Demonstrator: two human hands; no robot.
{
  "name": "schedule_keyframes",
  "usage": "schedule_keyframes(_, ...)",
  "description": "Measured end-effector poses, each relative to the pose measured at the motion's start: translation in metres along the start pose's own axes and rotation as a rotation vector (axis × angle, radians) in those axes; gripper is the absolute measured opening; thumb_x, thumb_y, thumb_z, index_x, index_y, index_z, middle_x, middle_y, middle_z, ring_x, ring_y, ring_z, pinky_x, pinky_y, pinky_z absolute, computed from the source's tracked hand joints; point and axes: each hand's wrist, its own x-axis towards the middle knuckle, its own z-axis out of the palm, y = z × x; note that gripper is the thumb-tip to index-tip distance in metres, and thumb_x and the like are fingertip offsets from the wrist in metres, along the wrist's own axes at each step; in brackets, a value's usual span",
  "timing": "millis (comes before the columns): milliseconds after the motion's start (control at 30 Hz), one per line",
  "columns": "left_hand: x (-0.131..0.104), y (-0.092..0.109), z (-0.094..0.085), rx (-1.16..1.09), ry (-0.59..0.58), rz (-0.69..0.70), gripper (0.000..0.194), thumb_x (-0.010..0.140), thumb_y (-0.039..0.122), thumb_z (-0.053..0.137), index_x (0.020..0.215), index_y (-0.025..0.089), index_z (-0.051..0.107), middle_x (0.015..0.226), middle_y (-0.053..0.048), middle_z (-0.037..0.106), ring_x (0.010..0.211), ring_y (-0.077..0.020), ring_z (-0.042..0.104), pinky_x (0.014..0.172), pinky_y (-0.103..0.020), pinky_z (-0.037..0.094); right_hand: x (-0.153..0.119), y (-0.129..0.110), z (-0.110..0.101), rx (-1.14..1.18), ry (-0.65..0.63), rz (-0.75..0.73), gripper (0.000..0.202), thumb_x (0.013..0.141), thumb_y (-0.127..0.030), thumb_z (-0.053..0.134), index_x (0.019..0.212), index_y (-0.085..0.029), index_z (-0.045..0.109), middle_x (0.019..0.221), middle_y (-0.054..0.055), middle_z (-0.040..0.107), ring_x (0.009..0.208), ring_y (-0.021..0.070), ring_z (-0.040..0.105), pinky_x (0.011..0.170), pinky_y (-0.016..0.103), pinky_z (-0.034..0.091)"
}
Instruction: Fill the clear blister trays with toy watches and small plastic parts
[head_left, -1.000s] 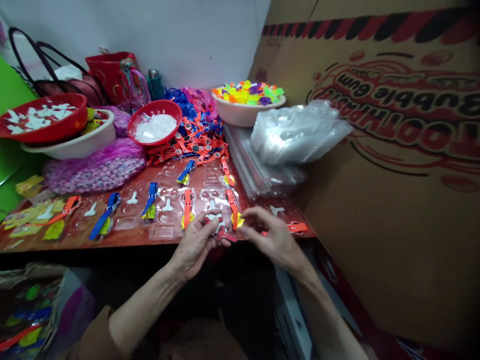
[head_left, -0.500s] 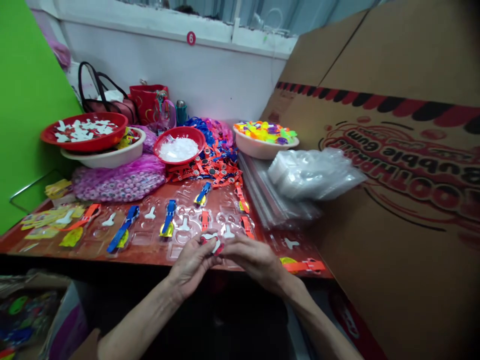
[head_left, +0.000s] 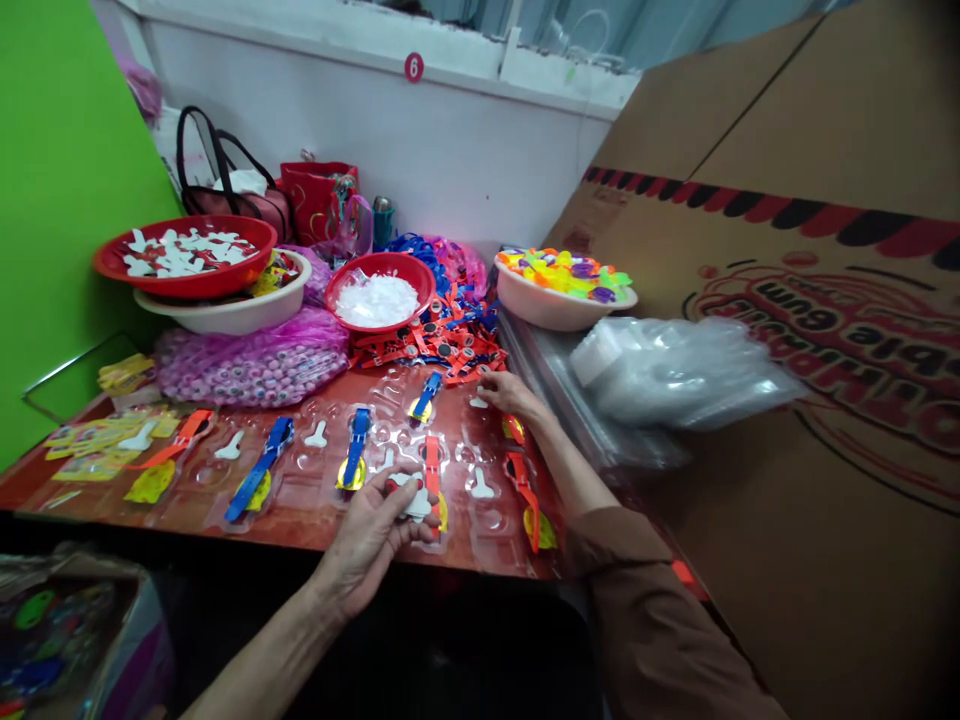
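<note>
My left hand (head_left: 379, 530) is closed around several white pieces with red parts (head_left: 411, 497), above the front edge of the red-brown table (head_left: 300, 520). Farther back, my right hand (head_left: 506, 393) pinches a small white piece (head_left: 478, 402) over a clear plastic tray. Clear trays (head_left: 491, 520) lie in rows across the table. Some hold a white Y-shaped piece (head_left: 481, 484), others a blue strap (head_left: 358, 435) or an orange strap (head_left: 523, 485) with a yellow packet (head_left: 540, 530).
Behind the trays are a red bowl of white pieces (head_left: 255, 240), a small red bowl (head_left: 425, 284), a beige bowl (head_left: 547, 308) and piled straps (head_left: 442, 340). Plastic bags (head_left: 675, 370) and a large carton (head_left: 825, 480) stand right; a bag of beads (head_left: 247, 365) lies left.
My right hand has moved away from my left hand, forward and slightly right, to a farther tray. My left hand still holds the white pieces. The view has shifted slightly.
</note>
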Motion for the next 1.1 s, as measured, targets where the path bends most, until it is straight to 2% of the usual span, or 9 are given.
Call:
schedule_keyframes(100,0.004,0.007,-0.005,-0.059,0.038,0.014,0.030,0.084,0.030,0.076,0.106,0.013,0.064,0.086,-0.006,0.069,0.066,-0.0172,0.070,0.058,-0.027,0.058,0.003,0.003,0.010,-0.039,-0.023,-0.040,0.003,0.073,-0.020,0.062,0.075,-0.018,0.061,0.071,-0.004,0.059,0.064,0.0126,0.052,0.062,0.023,0.039)
schedule_keyframes(233,0.010,0.008,-0.010,-0.116,0.064,0.015,0.021,0.090,0.025,0.065,0.106,0.011,0.064,0.091,-0.012,0.071,0.077,-0.0228,0.074,0.065,-0.031,0.061,0.000,0.005,0.019,-0.085,0.022,-0.067,0.017,0.072,-0.014,0.065,0.088,-0.019,0.062,0.090,0.003,0.064,0.078,0.0167,0.055,0.073,0.027,0.043)
schedule_keyframes(333,0.011,0.007,-0.011,-0.062,0.046,0.036,0.022,0.086,0.020,0.070,0.105,0.012,0.061,0.089,-0.010,0.071,0.070,-0.0187,0.073,0.061,-0.026,0.059,-0.004,0.000,0.018,-0.110,0.073,-0.068,0.022,0.075,-0.013,0.066,0.096,-0.018,0.064,0.101,0.008,0.065,0.084,0.0201,0.056,0.077,0.031,0.044)
schedule_keyframes(433,0.010,0.006,-0.010,-0.008,0.040,0.055,0.033,0.083,0.022,0.077,0.109,0.013,0.059,0.083,-0.006,0.070,0.061,-0.0142,0.070,0.058,-0.023,0.057,-0.019,-0.027,0.013,-0.063,0.126,-0.117,0.012,0.083,-0.017,0.064,0.094,-0.017,0.067,0.095,0.008,0.066,0.079,0.0200,0.058,0.075,0.032,0.045)
schedule_keyframes(500,0.009,0.005,-0.009,0.001,0.049,0.070,0.041,0.080,0.024,0.082,0.111,0.015,0.058,0.081,-0.003,0.069,0.061,-0.0137,0.070,0.057,-0.021,0.057,-0.040,-0.057,0.010,0.078,0.115,-0.241,0.010,0.090,-0.026,0.064,0.092,-0.018,0.069,0.089,0.005,0.066,0.078,0.0187,0.060,0.072,0.030,0.046)
schedule_keyframes(633,0.006,0.002,-0.007,-0.038,0.011,0.084,0.041,0.084,0.042,0.079,0.108,0.013,0.063,0.086,-0.006,0.069,0.067,-0.0152,0.070,0.060,-0.024,0.058,-0.096,-0.118,0.015,0.279,-0.137,-0.461,0.017,0.094,-0.038,0.066,0.097,-0.021,0.071,0.087,0.001,0.066,0.077,0.0152,0.060,0.069,0.027,0.048)
schedule_keyframes(767,0.000,0.000,-0.005,-0.047,-0.070,0.084,0.046,0.089,0.056,0.068,0.102,0.012,0.067,0.091,-0.010,0.071,0.074,-0.0190,0.070,0.063,-0.029,0.058,-0.122,-0.133,0.034,0.201,-0.248,-0.529,0.014,0.095,-0.033,0.065,0.104,-0.023,0.069,0.099,0.003,0.062,0.082,0.0155,0.060,0.071,0.028,0.048)
schedule_keyframes(933,-0.007,0.000,-0.008,0.100,-0.118,0.079,0.039,0.079,0.035,0.083,0.105,0.012,0.068,0.091,-0.008,0.072,0.077,-0.0167,0.070,0.070,-0.026,0.057,-0.116,-0.129,0.045,0.147,-0.246,-0.577,0.014,0.100,-0.025,0.055,0.090,-0.021,0.063,0.091,0.002,0.059,0.077,0.0146,0.057,0.068,0.027,0.045)
schedule_keyframes(1100,-0.005,0.006,-0.016,0.090,-0.077,0.093,0.040,0.074,0.023,0.083,0.108,0.011,0.065,0.092,-0.007,0.072,0.071,-0.0143,0.070,0.064,-0.023,0.056,-0.111,-0.146,0.042,0.247,-0.230,-0.453,0.018,0.098,-0.029,0.058,0.082,-0.021,0.056,0.078,-0.002,0.054,0.065,0.0115,0.049,0.059,0.024,0.039)
